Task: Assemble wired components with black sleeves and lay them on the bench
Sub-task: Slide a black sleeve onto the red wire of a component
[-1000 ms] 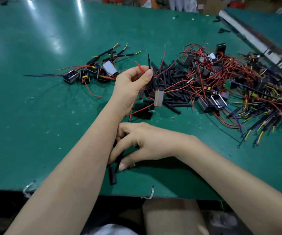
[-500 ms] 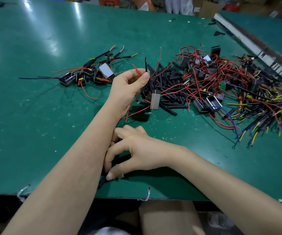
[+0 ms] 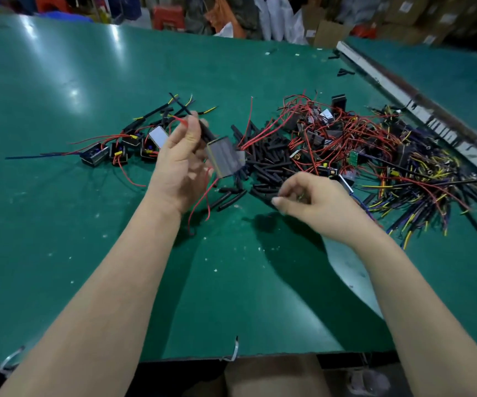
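The left hand (image 3: 184, 163) is raised above the middle of the bench (image 3: 59, 253), gripping a wired component (image 3: 225, 161) with a black sleeve (image 3: 206, 132) held at its fingertips, the sleeve's long axis slanting up toward the far left corner. The right hand (image 3: 314, 200) hovers low over the near edge of the loose sleeve pile (image 3: 263, 170), fingers curled as if to pinch; whether it holds anything I cannot tell. The pile lies directly under and just beyond the right hand, so that hand is judged nearer for the next sleeve; finished units (image 3: 122, 147) lie left of the left hand.
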`<state>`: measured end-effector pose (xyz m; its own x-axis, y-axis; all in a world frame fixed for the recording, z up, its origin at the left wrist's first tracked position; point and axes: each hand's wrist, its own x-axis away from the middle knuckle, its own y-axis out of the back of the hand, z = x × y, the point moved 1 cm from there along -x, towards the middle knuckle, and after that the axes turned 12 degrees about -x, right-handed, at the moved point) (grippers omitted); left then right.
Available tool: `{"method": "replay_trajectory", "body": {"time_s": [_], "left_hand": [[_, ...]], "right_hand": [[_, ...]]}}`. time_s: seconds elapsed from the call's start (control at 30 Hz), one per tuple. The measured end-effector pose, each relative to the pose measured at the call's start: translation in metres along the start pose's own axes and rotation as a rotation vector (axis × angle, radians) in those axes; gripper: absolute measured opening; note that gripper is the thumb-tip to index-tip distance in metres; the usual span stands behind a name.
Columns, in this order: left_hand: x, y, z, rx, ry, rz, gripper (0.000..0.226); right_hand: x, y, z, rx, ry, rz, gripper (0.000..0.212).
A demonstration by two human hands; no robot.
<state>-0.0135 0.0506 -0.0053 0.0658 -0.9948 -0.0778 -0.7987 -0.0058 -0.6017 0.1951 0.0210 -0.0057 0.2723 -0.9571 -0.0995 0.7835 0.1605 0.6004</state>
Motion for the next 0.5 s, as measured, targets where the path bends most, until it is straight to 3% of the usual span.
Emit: {"method": "replay_trajectory", "body": {"time_s": [0.1,0.17,0.3,0.4,0.5], "left_hand": [[0.006,-0.003,-0.003,0.010,0.044,0.092,0.007],[0.010,-0.007,0.000,-0.032,0.080,0.222,0.015],[0.017,-0.016,0.019,-0.359,0.170,0.378,0.009],[0.018,-0.017,0.028,-0.654,0.224,0.408,0.011],[0.018,-0.016,0.029,-0.796,0.218,0.404,0.012]], "right_hand": [[-0.003,0.010,-0.012,-0.003,-0.038,-0.159,0.017],[-0.005,0.011,-0.016,-0.064,-0.060,-0.240,0.017],[-0.010,0.016,-0.020,-0.283,-0.078,-0.447,0.013],[-0.011,0.021,-0.009,-0.496,-0.055,-0.384,0.003],[-0.016,0.021,0.004,-0.579,-0.025,-0.197,0.007]]}}
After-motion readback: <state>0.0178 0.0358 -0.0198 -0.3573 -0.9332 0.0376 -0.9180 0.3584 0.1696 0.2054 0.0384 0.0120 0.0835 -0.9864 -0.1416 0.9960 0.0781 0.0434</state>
